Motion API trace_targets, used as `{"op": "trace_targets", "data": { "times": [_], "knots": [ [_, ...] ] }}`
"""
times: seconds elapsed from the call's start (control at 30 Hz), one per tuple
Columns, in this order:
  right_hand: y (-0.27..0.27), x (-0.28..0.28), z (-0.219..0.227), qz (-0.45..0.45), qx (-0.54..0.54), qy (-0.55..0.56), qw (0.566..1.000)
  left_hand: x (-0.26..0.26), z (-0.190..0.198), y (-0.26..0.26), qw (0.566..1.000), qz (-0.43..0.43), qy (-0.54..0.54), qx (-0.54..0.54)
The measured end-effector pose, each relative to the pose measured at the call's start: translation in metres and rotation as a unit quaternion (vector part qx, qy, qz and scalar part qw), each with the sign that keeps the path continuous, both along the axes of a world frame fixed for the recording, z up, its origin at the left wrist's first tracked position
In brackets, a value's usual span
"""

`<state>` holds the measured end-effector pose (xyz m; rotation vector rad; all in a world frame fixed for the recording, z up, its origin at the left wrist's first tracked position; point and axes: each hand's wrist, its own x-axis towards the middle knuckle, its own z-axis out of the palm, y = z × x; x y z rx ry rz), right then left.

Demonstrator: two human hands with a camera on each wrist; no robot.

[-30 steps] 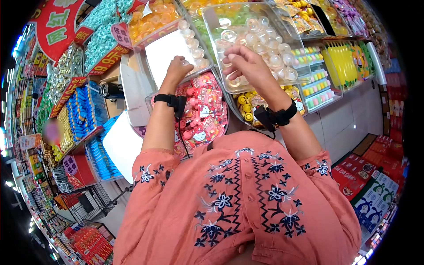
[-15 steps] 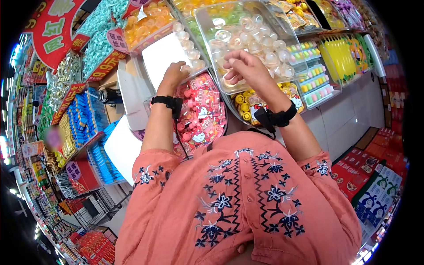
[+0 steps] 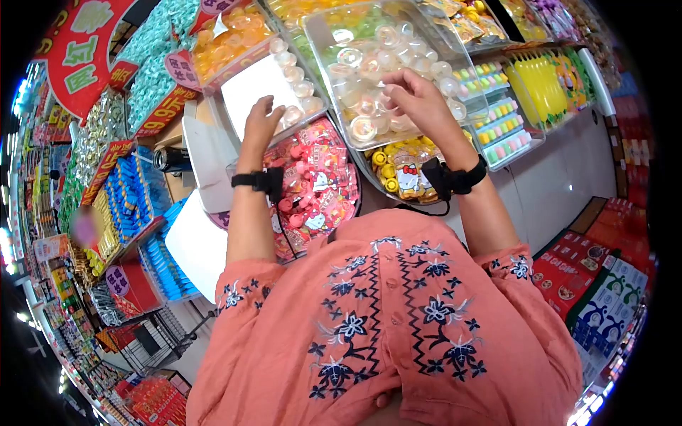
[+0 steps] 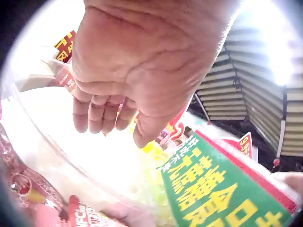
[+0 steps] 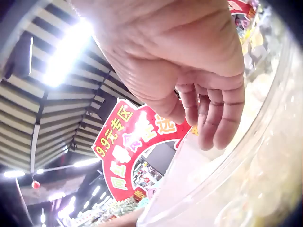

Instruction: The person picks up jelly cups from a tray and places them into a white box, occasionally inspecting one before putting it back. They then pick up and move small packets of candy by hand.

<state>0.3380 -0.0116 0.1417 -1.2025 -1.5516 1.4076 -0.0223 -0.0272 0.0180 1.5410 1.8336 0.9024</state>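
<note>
My left hand (image 3: 261, 121) hangs over the near end of a clear bin with a white bottom (image 3: 256, 89). Its fingers are loosely bent and hold nothing; the left wrist view shows the bare palm. Just right of the fingertips lies a clear jelly cup (image 3: 292, 115), beside a row of similar cups (image 3: 293, 74) along the bin's right wall. My right hand (image 3: 418, 103) is above a clear tray (image 3: 334, 106) heaped with pale jelly cups (image 3: 369, 67). Its fingers curve loosely downward, and in the right wrist view nothing shows between them and the thumb.
Pink candy packets (image 3: 320, 184) fill a bin nearest the body, with yellow-capped packets (image 3: 408, 177) to their right. Orange cups (image 3: 234, 35) lie behind the white-bottomed bin. Trays of pastel sweets (image 3: 501, 128) stand at right. A black bottle (image 3: 170, 160) stands at left.
My left hand has drawn back left from the row, and the jelly cup by its fingertips has come into sight. My right hand has shifted right over the tray. The head view has turned slightly.
</note>
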Motion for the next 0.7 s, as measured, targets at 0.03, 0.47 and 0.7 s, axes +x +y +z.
{"op": "trace_targets", "data": {
  "times": [0.03,0.47,0.7],
  "knots": [
    [0.002,0.004,-0.003,0.000,0.067,-0.053,0.996,0.012,0.028,-0.010,0.998,0.029,-0.053,-0.003],
    [-0.003,0.018,-0.006,0.078,0.226,-0.468,0.851,0.097,0.095,-0.089,0.971,0.032,-0.236,-0.011],
    [-0.003,0.024,-0.026,0.091,0.231,-0.459,0.853,0.121,0.097,-0.103,0.968,-0.004,-0.248,-0.041]
  ]
}}
